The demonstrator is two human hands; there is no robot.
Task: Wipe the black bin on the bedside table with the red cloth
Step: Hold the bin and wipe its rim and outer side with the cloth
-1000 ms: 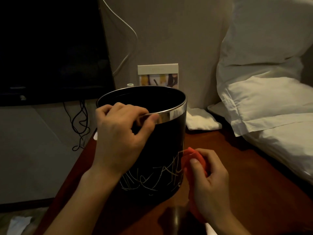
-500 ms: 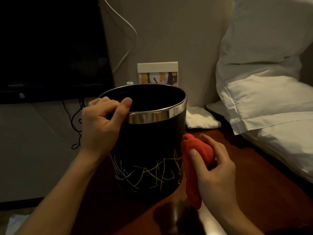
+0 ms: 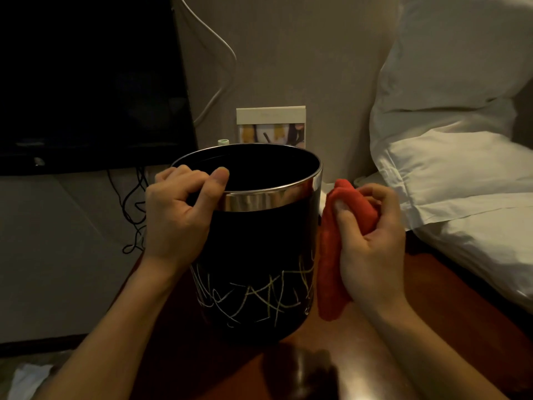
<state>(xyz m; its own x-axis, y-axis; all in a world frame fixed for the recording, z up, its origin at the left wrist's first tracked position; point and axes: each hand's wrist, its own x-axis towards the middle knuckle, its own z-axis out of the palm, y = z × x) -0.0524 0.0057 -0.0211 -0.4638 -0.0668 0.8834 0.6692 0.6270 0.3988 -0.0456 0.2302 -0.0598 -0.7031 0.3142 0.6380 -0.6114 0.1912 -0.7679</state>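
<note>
left hand [image 3: 176, 223] fingers curled over black bin [image 3: 259, 255] rim | right hand [image 3: 372, 249] gripping red cloth [image 3: 331, 255] | bin upright, mouth up, between hands | cloth hangs lengthwise against bin's right side

dim light | beige wall [image 3: 302, 53] | dark screen [image 3: 86, 82] | white pillows [image 3: 450, 157]

The bin [image 3: 253, 255] stands on the table [image 3: 389, 356]. Cloth [image 3: 331, 255] lies at its right; card [image 3: 271, 125] behind; pillows [image 3: 455, 168] farther right.

One head-worn camera looks forward and down, close over the black bin [image 3: 253, 243] on the bedside table [image 3: 360, 350] — dim light, so the far wall is perhaps only roughly legible.
</note>
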